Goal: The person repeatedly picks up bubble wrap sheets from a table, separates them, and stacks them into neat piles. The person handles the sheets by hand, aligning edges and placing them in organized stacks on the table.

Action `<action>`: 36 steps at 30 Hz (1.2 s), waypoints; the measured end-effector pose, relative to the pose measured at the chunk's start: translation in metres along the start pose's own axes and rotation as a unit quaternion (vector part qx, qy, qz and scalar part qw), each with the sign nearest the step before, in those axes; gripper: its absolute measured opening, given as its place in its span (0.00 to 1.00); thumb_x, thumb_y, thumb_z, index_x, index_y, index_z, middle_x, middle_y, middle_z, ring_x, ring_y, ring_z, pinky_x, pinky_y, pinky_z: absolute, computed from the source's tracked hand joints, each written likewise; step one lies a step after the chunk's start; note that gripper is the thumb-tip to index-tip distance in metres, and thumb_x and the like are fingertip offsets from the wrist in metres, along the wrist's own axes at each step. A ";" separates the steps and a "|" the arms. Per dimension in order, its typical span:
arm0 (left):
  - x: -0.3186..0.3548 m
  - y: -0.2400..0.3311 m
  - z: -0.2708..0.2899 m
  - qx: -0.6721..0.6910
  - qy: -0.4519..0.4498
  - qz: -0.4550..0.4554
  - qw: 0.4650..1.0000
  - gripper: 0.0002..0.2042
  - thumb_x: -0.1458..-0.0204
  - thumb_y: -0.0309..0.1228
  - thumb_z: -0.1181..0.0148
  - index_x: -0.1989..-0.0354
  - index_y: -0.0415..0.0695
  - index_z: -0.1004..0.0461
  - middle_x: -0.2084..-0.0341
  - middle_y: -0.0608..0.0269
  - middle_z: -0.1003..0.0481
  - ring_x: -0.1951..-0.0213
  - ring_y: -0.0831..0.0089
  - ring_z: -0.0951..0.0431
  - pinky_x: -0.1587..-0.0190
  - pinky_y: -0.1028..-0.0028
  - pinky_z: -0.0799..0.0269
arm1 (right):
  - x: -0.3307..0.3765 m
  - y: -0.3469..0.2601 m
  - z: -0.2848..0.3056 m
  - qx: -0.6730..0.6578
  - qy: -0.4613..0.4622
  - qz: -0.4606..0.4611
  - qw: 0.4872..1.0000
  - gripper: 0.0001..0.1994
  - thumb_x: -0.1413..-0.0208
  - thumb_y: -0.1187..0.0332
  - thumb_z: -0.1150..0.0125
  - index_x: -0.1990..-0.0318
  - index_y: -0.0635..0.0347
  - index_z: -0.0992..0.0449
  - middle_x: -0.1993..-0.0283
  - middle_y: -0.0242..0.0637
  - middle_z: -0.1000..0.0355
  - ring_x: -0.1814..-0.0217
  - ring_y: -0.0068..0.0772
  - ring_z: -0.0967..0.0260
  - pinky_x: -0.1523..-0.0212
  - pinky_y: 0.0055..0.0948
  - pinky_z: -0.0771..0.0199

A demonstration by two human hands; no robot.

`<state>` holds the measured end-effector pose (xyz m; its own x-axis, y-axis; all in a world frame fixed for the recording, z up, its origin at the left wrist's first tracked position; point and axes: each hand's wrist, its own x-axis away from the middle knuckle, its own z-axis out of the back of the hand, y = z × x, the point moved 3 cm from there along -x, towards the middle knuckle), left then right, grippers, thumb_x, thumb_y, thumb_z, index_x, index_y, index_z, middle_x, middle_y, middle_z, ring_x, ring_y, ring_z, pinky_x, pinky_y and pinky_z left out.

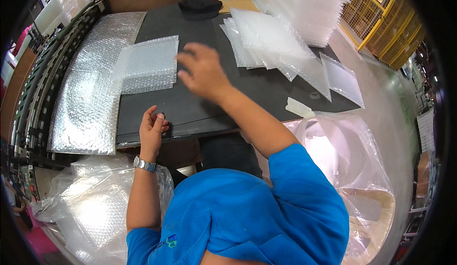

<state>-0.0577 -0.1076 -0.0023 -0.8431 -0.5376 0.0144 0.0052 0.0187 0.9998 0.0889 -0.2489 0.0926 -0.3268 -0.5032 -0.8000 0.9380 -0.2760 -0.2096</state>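
Observation:
My right hand (202,70), slightly blurred, hovers over the dark tabletop (195,108) with its fingers spread and nothing in them. Its fingertips are near the right edge of a small stack of clear bubble-wrap bags (147,65). That stack lies partly on a long bubble-wrap sheet (90,93) along the table's left side. Above the near table edge, my left hand (153,127) is raised with loosely curled fingers and nothing visible in it. A metal watch (144,164) is on that wrist.
Fanned bubble-wrap bags (271,41) lie at the right, before a tall bag stack (302,8). A black cap (200,9) sits at the back. Plastic bags (100,203) fill the lower left; a clear plastic-lined container (347,155) stands lower right. Yellow mesh cages (381,17) stand beyond.

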 end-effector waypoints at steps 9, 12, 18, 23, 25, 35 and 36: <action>0.002 0.003 -0.008 -0.028 -0.012 -0.008 1.000 0.18 0.48 0.30 0.50 0.50 0.38 0.40 0.68 0.65 0.34 0.70 0.82 0.31 0.69 0.82 0.32 | 0.033 0.140 0.099 0.277 -0.185 -0.326 0.885 0.34 0.57 0.62 0.43 0.40 0.49 0.48 0.41 0.50 0.47 0.39 0.49 0.51 0.44 0.53 0.51; -0.001 0.004 -0.008 -0.034 -0.007 -0.005 0.999 0.18 0.49 0.30 0.49 0.50 0.38 0.39 0.68 0.64 0.33 0.69 0.80 0.31 0.68 0.80 0.31 | 0.039 0.163 0.110 0.215 -0.160 -0.307 0.913 0.26 0.55 0.63 0.46 0.45 0.53 0.39 0.48 0.48 0.38 0.45 0.46 0.42 0.47 0.42 0.43; 0.001 -0.001 -0.003 -0.024 -0.015 -0.013 1.000 0.18 0.49 0.31 0.49 0.50 0.38 0.39 0.67 0.64 0.33 0.70 0.81 0.31 0.68 0.82 0.31 | 0.027 0.145 0.148 0.184 0.006 -0.268 0.946 0.16 0.51 0.67 0.51 0.53 0.59 0.32 0.57 0.49 0.32 0.52 0.47 0.36 0.51 0.37 0.38; -0.001 0.002 -0.005 -0.007 -0.011 0.027 1.000 0.18 0.47 0.34 0.51 0.49 0.41 0.40 0.65 0.63 0.33 0.71 0.82 0.31 0.69 0.82 0.32 | 0.027 0.049 0.113 0.170 0.066 -0.043 0.982 0.15 0.51 0.72 0.52 0.55 0.64 0.31 0.55 0.46 0.32 0.52 0.43 0.36 0.50 0.36 0.38; -0.001 0.001 -0.003 0.015 0.000 0.026 1.000 0.20 0.47 0.36 0.51 0.48 0.41 0.41 0.65 0.62 0.33 0.71 0.81 0.31 0.69 0.82 0.31 | 0.047 -0.004 0.077 0.143 -0.003 0.016 0.990 0.16 0.58 0.74 0.50 0.58 0.62 0.30 0.57 0.44 0.31 0.53 0.42 0.35 0.53 0.37 0.37; 0.003 0.000 -0.005 -0.047 0.008 -0.039 0.998 0.23 0.51 0.30 0.47 0.46 0.41 0.43 0.64 0.60 0.34 0.68 0.78 0.32 0.69 0.81 0.32 | 0.124 -0.063 0.001 -0.010 -0.245 -0.028 0.969 0.29 0.58 0.61 0.42 0.46 0.56 0.40 0.43 0.46 0.44 0.41 0.45 0.48 0.46 0.42 0.49; 0.006 -0.003 -0.007 -0.061 0.009 -0.031 0.998 0.23 0.52 0.30 0.46 0.46 0.40 0.42 0.63 0.59 0.34 0.67 0.78 0.31 0.69 0.81 0.32 | 0.128 -0.063 0.001 -0.005 -0.246 -0.023 0.969 0.29 0.58 0.60 0.42 0.45 0.56 0.41 0.43 0.46 0.45 0.41 0.45 0.48 0.45 0.43 0.49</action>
<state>-0.0591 -0.1163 -0.0049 -0.8345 -0.5488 -0.0489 0.0188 -0.1170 0.9930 -0.0123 -0.2970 0.0041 -0.3805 -0.8210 -0.4256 0.9218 -0.2999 -0.2456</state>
